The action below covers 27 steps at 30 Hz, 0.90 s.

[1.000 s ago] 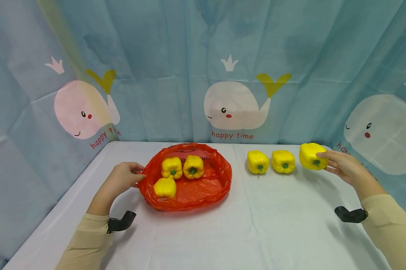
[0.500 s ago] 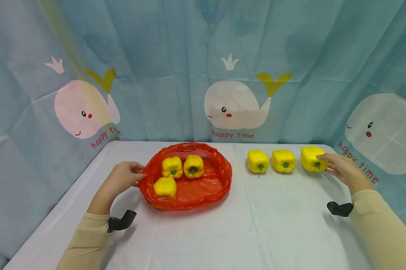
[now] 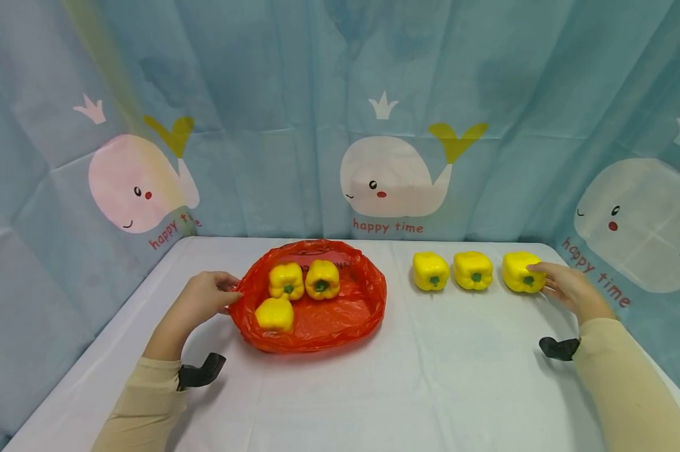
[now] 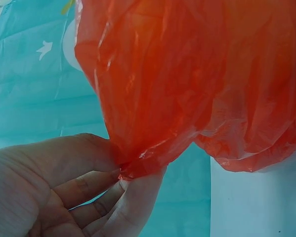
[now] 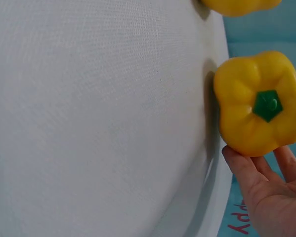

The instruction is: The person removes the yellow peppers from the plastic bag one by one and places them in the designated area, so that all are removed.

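Note:
My left hand (image 3: 201, 300) pinches the left edge of a red plastic bag (image 3: 342, 315) between thumb and fingers; the left wrist view shows the gathered film (image 4: 152, 158) up close. The bag lies with its mouth wide, and three yellow bell peppers (image 3: 286, 281) sit inside. At the right, my right hand (image 3: 574, 290) holds a yellow bell pepper (image 3: 515, 267) from its side, low over the table. The right wrist view has its green stem (image 5: 268, 105) facing the camera, fingers (image 5: 246, 173) against one side.
Two more yellow bell peppers, a left one (image 3: 430, 267) and a middle one (image 3: 472, 263), stand in line with the held one at the table's back. Behind the white-covered table (image 3: 340, 402) hangs a blue whale-print curtain (image 3: 272, 182).
My right hand has lowered the yellow bell pepper from above the table to the level of the two others. The left hand and the bag have stayed put.

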Each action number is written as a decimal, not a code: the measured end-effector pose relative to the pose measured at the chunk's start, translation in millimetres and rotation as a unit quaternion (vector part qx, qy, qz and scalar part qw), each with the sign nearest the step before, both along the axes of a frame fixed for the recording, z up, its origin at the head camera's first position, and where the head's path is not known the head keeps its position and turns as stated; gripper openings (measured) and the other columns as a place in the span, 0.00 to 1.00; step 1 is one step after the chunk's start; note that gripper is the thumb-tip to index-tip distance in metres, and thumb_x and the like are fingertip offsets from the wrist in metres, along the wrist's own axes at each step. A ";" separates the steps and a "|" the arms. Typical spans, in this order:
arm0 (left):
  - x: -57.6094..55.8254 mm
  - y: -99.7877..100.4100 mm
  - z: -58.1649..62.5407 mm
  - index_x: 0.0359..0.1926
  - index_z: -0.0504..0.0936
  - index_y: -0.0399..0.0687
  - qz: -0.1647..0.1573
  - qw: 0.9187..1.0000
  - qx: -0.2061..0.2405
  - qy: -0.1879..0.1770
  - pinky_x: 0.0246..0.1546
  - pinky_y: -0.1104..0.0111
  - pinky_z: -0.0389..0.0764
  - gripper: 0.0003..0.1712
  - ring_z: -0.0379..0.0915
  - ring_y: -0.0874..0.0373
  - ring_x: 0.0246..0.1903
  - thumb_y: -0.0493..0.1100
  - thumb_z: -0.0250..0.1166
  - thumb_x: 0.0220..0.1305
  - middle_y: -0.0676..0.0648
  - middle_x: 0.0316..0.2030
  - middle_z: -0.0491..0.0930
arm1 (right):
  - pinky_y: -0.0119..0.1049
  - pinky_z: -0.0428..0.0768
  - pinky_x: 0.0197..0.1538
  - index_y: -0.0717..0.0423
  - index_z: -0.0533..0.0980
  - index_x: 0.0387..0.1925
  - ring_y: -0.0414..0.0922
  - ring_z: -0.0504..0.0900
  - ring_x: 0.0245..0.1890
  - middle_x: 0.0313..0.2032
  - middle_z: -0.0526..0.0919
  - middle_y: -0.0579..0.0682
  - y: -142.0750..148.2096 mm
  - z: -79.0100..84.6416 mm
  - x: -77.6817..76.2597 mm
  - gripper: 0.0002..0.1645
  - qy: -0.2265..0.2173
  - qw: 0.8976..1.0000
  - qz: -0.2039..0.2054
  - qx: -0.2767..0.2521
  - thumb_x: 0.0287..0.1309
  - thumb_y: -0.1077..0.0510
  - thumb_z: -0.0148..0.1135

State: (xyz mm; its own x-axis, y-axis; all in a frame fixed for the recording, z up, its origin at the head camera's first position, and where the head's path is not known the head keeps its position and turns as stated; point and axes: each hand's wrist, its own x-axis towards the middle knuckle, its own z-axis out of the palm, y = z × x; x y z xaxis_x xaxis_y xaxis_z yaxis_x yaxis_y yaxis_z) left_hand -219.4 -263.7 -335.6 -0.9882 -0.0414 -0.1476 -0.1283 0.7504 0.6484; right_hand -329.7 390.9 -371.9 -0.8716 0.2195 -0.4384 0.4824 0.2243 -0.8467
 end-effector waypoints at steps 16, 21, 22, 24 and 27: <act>1.6 1.2 1.4 0.58 0.77 0.30 -0.001 1.000 0.006 0.002 0.46 0.54 0.87 0.23 0.81 0.54 0.35 0.41 0.63 0.67 0.33 0.45 0.82 | 0.41 0.55 0.77 0.59 0.30 0.78 0.54 0.48 0.77 0.80 0.33 0.54 1.2 0.7 -2.4 0.69 -0.021 0.998 -0.046 -0.039 0.58 0.39 0.67; 2.0 0.1 1.6 0.57 0.77 0.30 -0.001 1.000 0.006 0.001 0.46 0.53 0.87 0.23 0.81 0.54 0.35 0.41 0.63 0.67 0.33 0.44 0.82 | 0.41 0.53 0.77 0.57 0.28 0.78 0.52 0.42 0.79 0.80 0.32 0.51 1.9 -0.1 -5.8 0.69 -0.022 0.997 -0.052 -0.050 0.58 0.40 0.66; 2.1 0.0 1.5 0.58 0.77 0.30 -0.001 1.000 0.006 0.001 0.46 0.53 0.87 0.23 0.81 0.54 0.35 0.41 0.63 0.67 0.33 0.44 0.82 | 0.40 0.53 0.78 0.56 0.29 0.78 0.51 0.41 0.80 0.80 0.32 0.50 2.2 0.0 -6.5 0.68 -0.021 0.997 -0.057 -0.054 0.59 0.40 0.66; 2.2 0.1 1.4 0.58 0.77 0.30 0.000 1.000 0.006 0.001 0.46 0.53 0.87 0.23 0.81 0.55 0.35 0.41 0.63 0.67 0.33 0.44 0.82 | 0.39 0.52 0.78 0.54 0.31 0.78 0.49 0.41 0.80 0.80 0.34 0.47 2.1 1.1 -7.4 0.66 -0.017 0.995 -0.074 -0.062 0.59 0.40 0.66; 2.5 0.8 1.3 0.58 0.77 0.30 0.002 1.000 0.007 0.000 0.46 0.53 0.87 0.23 0.81 0.54 0.35 0.41 0.63 0.67 0.34 0.45 0.82 | 0.37 0.51 0.78 0.51 0.39 0.79 0.44 0.42 0.80 0.80 0.39 0.41 -0.1 6.9 -5.3 0.64 0.006 0.992 -0.103 -0.067 0.56 0.39 0.68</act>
